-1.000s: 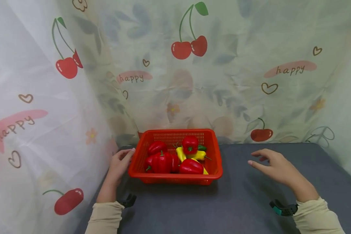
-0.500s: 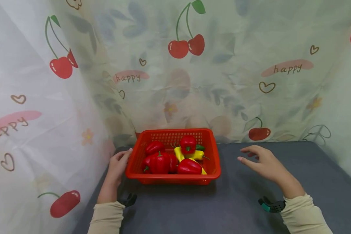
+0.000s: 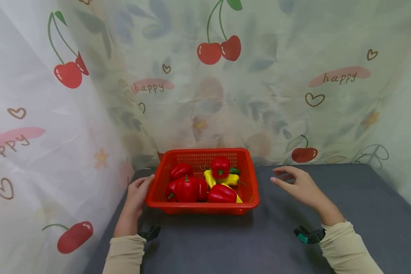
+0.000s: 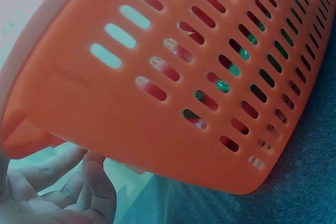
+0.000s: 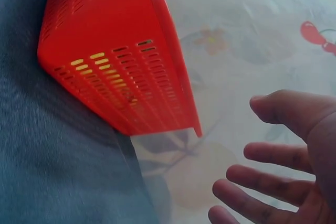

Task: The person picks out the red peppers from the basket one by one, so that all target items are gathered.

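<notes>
We see a red basket (image 3: pixel 200 206) on the dark counter (image 3: pixel 226 245), close to the cloth (image 3: pixel 178 45) printed with cherries, hearts and the word "happy". The left hand (image 3: pixel 134 196) is at the basket's left side, fingertips at the rim; the left wrist view shows its fingers bent beside the plastic edge, but we cannot tell whether this grip is clamped on the basket or merely touching it. The right hand (image 3: pixel 299 185) hangs over the counter to the right of the basket, a gap between them; its grip is apart, thumb and fingers well separated. Inside the basket we find several red peppers (image 3: pixel 187 189), one standing upright at the front and another lying on its side to the right of it. Yellow peppers (image 3: pixel 210 179) lie among them, and a green pepper (image 3: pixel 234 171) shows behind. Below the hands we notice dark wristbands (image 3: pixel 311 236) and pale sleeves (image 3: pixel 347 245).
</notes>
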Demonstrator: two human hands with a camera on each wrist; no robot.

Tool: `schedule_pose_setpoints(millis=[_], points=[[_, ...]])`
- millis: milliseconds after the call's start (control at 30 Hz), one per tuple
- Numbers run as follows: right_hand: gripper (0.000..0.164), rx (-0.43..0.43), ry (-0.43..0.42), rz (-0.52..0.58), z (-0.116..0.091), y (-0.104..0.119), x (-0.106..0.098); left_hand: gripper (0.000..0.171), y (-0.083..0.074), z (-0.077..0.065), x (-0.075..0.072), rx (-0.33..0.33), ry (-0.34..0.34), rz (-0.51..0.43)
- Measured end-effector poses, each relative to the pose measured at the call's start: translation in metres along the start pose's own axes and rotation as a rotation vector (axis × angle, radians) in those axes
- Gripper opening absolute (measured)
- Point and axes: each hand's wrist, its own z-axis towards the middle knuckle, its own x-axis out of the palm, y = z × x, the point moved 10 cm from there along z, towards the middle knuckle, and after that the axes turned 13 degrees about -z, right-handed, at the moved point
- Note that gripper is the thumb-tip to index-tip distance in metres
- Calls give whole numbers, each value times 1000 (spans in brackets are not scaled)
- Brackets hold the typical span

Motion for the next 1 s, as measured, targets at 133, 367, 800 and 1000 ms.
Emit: schedule_pose_setpoints(millis=[133, 367, 800, 1000], points=[[50, 2, 7, 55, 7, 2, 5, 53, -4, 0, 0, 4, 13, -29], [50, 15, 43, 260, 21, 7, 21, 51, -10, 0, 4, 18, 43, -56], [62, 239, 62, 497, 45, -3, 51, 48, -2, 6, 3, -47, 51, -84], [59, 321, 131, 635, 48, -10, 75, 48, -2, 5, 6, -22, 60, -78]])
